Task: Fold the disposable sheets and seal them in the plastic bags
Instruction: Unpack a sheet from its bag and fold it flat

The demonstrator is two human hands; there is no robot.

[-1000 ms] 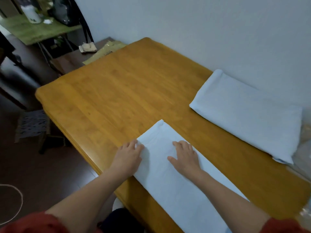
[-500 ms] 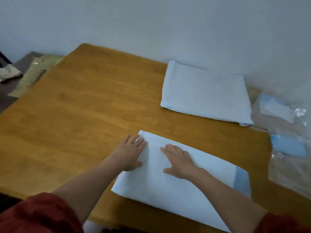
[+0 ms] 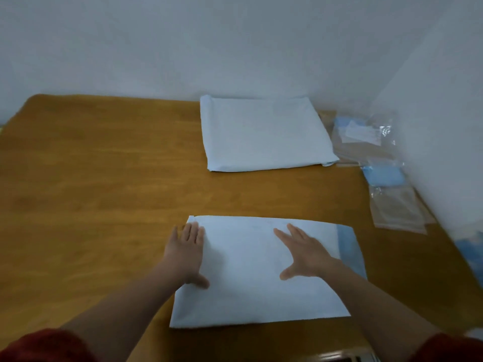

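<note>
while left hand [image 3: 186, 253] and right hand [image 3: 304, 253] press flat, fingers straight, on the near sheet [image 3: 248, 291], folding is underway; next likely another fold toward plastic bags [image 3: 392, 205] beyond its right end.

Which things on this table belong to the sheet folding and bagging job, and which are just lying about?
Job: near folded sheet under left hand and right hand; far folded sheet; clear plastic bags.
Lying about: only a blurred blue-and-white thing at right edge, unidentifiable.
</note>
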